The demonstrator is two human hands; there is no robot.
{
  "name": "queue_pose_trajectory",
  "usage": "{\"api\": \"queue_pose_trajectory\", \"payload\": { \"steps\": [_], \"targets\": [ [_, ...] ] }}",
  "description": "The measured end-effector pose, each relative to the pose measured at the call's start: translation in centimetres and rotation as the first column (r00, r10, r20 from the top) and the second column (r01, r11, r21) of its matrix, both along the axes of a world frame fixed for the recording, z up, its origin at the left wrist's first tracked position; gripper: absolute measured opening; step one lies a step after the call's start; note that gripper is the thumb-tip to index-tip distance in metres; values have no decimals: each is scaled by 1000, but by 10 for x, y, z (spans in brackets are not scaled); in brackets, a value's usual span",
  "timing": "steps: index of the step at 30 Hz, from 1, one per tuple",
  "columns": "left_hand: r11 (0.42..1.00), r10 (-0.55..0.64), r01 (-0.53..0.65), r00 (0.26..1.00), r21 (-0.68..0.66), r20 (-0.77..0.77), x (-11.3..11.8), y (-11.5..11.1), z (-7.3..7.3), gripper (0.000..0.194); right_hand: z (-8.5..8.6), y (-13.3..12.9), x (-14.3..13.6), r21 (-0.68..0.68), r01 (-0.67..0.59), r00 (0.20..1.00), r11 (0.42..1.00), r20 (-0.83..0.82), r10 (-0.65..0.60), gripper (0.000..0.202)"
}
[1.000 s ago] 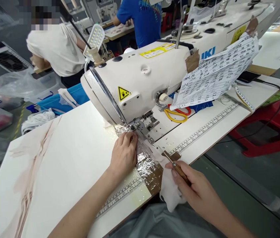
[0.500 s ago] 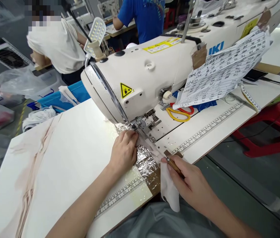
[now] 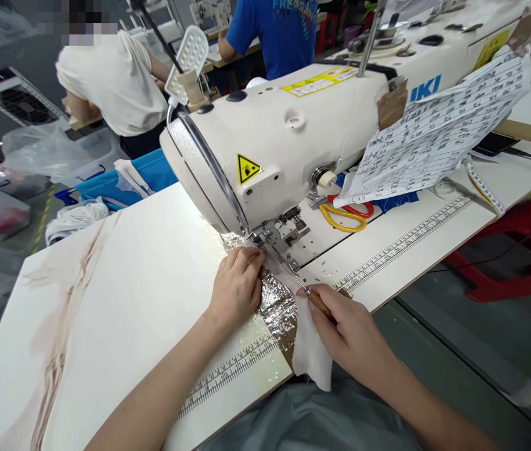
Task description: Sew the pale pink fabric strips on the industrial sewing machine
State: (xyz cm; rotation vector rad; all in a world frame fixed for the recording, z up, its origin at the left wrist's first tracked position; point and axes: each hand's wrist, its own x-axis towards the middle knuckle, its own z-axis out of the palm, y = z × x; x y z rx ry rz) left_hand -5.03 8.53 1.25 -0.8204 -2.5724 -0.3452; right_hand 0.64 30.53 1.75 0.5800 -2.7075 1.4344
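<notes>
A strip of white fabric [image 3: 312, 351] runs from beneath the sewing machine's [image 3: 265, 144] needle area down over the table's front edge. Close to the presser foot, my left hand [image 3: 237, 282] is closed on the fabric's far end, fingertips pinched against it. My right hand [image 3: 347, 326] grips the wooden handle of an awl [image 3: 320, 304], whose thin metal shaft points along the fabric toward the needle. The fabric passes by the right fingertips; whether they pinch it too is hidden. Clear shiny tape [image 3: 277, 300] covers the table under the work.
Yellow-and-red-handled scissors [image 3: 345, 219] lie behind the machine bed. A handwritten sheet [image 3: 439, 131] hangs off the machine arm. Rulers are printed along the table [image 3: 153, 300]. A red stool [image 3: 505, 257] stands at right. Two people work beyond, one in a white shirt [image 3: 115, 81].
My right hand has moved slightly left and up toward the needle with the awl. The hanging fabric end has shifted left and up. My left hand stays near the presser foot.
</notes>
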Motion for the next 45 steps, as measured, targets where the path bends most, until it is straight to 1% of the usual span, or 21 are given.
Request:
{"api": "queue_pose_trajectory", "payload": {
  "steps": [3,6,8,12,16,21,27,30,33,35,37,39,41,43,45],
  "targets": [
    [1000,17,-18,1000,12,18,1,-1,1,35,-2,-4,-6,5,-8,1000,1000,-30,8,21],
    [998,-23,22,1000,54,8,4,0,3,32,-1,-7,-9,2,-17,999,1000,-27,17,19],
    [998,-42,43,999,56,-8,7,2,4,29,0,-8,-10,0,-18,1000,1000,-25,18,18],
    [1000,-22,22,999,3,-27,7,5,5,28,0,-10,-12,11,-17,999,1000,-49,18,17],
    [998,34,-35,999,-43,-18,5,5,4,27,-3,-12,-16,51,-18,995,999,-99,23,19],
    [991,92,-89,995,-99,26,4,5,4,32,-2,-15,-19,97,-1,987,995,-161,17,20],
    [983,128,-122,991,-139,36,1,6,0,36,-2,-16,-15,114,7,971,993,-239,20,23],
    [978,157,-145,985,-150,72,2,6,-1,39,-1,-16,-11,73,-16,978,997,-206,31,23],
    [980,161,-148,983,-131,93,3,8,-1,38,5,-19,-5,-36,-31,984,999,-174,24,22],
    [981,168,-156,980,-115,108,2,10,1,33,11,-24,0,-90,-59,984,994,-175,42,21],
    [975,190,-171,973,-138,133,-1,13,4,27,18,-31,6,-116,-129,975,985,-198,104,23],
    [966,206,-177,967,-190,150,-6,15,6,21,24,-38,12,-120,-229,946,966,-260,192,27],
    [961,208,-173,967,-217,148,-12,16,7,19,27,-42,18,-82,-298,906,951,-337,255,28],
    [972,202,-180,969,-155,140,-17,13,5,22,26,-40,22,-36,-321,886,946,-365,287,28],
    [981,189,-193,971,10,145,-20,7,2,18,24,-31,20,-12,-293,905,956,-326,274,26]
  ]
}}
